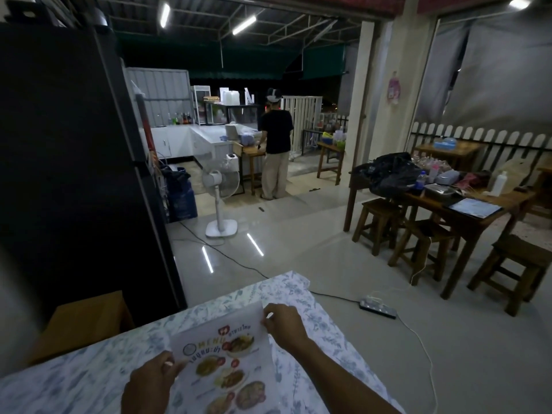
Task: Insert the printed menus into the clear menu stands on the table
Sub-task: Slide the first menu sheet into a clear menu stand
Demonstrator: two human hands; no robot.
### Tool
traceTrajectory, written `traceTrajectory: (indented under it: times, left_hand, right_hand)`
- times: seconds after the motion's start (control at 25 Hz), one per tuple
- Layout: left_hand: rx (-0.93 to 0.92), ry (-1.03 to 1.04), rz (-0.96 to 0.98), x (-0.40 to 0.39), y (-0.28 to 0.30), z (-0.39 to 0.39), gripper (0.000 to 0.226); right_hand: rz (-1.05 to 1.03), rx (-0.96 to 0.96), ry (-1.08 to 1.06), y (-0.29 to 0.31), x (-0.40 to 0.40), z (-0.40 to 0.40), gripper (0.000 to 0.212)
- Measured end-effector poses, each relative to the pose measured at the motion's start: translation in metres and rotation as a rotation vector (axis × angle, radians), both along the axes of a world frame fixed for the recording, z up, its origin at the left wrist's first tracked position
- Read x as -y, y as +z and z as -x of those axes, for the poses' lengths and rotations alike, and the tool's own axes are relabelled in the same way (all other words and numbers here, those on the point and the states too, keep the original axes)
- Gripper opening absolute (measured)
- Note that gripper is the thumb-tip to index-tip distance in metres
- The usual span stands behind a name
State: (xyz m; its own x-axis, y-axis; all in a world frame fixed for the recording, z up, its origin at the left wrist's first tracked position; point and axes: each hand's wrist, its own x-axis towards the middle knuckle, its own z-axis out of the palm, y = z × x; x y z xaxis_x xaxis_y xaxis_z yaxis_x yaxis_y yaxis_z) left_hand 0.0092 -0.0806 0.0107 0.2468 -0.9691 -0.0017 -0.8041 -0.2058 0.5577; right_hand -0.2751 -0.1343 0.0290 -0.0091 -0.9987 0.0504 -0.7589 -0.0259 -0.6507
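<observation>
A printed menu (227, 366) with food photos and the word MENU lies over the table with the floral cloth (89, 375). My left hand (149, 386) pinches its left edge near the top. At the menu's top right corner, my right hand (283, 324) grips with thumb and fingers. A clear film or sleeve seems to stick out above the print at the top edge (239, 316); I cannot tell whether it is a stand. No separate clear menu stand shows on the table.
A brown cardboard box (86, 321) sits left of the table beside a tall black fridge (65, 162). A power strip (378, 307) and cables lie on the tiled floor. Wooden tables and stools (418, 243) stand at right. A person (276, 144) works far back.
</observation>
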Motion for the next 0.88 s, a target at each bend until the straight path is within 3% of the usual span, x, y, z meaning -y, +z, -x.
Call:
traceTrajectory:
  times: [0.44, 0.68, 0.88]
  left_hand:
    - [-0.019, 0.065, 0.069, -0.019, 0.003, 0.009, 0.04]
    - [-0.008, 0.05, 0.031, -0.028, 0.008, 0.015, 0.025]
    - [-0.025, 0.062, 0.032, -0.051, 0.026, 0.012, 0.047]
  right_hand:
    - [0.003, -0.053, -0.036, 0.002, -0.008, 0.0, 0.014]
    - [-0.048, -0.062, -0.055, 0.011, -0.022, -0.002, 0.021]
    - [-0.066, 0.007, -0.082, 0.031, -0.057, -0.011, 0.04]
